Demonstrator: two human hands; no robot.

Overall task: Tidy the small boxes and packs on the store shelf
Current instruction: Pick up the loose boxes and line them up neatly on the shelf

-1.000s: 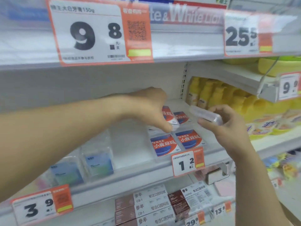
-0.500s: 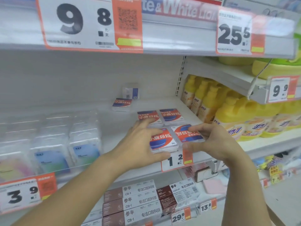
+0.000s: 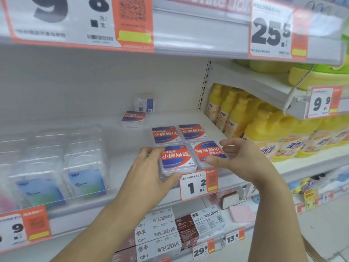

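Boxes (image 3: 176, 157) at shelf front, edges hidden under both hands (image 3: 149, 173).

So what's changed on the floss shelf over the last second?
The right hand set down the clear box it held; the left hand came forward from the back boxes. Both now square up the front two boxes. Price tag and back pair unchanged.
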